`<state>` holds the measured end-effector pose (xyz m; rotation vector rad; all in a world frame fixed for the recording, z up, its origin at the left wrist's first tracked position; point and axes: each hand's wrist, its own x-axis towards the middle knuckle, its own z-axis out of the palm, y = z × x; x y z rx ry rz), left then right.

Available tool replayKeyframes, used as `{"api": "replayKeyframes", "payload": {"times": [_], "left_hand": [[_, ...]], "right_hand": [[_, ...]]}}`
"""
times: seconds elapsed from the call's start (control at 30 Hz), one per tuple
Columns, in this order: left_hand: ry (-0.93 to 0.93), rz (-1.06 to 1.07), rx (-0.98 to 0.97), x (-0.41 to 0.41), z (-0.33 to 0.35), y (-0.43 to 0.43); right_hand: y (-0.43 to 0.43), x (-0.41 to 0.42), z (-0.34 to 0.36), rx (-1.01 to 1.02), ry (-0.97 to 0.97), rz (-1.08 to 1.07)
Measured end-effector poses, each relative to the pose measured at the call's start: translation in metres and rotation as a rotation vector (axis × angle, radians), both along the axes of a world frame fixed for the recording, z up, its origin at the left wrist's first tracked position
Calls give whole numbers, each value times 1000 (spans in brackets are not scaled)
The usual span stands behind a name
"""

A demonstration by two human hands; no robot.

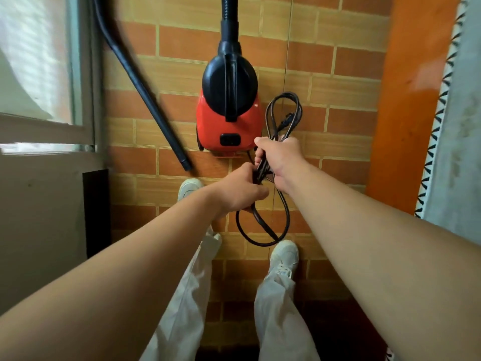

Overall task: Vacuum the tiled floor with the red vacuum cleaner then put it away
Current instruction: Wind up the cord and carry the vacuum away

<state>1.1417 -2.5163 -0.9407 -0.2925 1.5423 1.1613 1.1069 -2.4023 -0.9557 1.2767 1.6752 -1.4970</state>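
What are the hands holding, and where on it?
Both hold the coiled black cord: right hand grips the bundle's middle, left hand just below; loops stick out both ends.

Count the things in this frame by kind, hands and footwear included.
Red vacuum cleaner: 1
Black wand: 1
Power cord: 1
Hands: 2, left hand and right hand
White shoes: 2
Total: 7

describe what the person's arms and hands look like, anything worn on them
Both arms are bare as far up as the picture shows, with no sleeves. The left hand and right hand wear no gloves, and no watch, ring or band shows on either wrist or finger. Further down are loose white trousers and white shoes.
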Motion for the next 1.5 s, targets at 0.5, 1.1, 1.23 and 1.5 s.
{"api": "replayKeyframes", "payload": {"times": [0.5,1.1,1.23,1.5], "left_hand": [[456,244,-210,-68,-29,-6],[475,483,-464,-97,-67,-12],[464,539,-449,-98,-70,-13],[401,558,-364,-93,-71,-17]], "right_hand": [[-37,-83,-6,212,104,280],[-57,-132,-53,272,89,423],[-58,-134,-56,234,45,416],[-73,-139,-51,111,-28,257]]}}
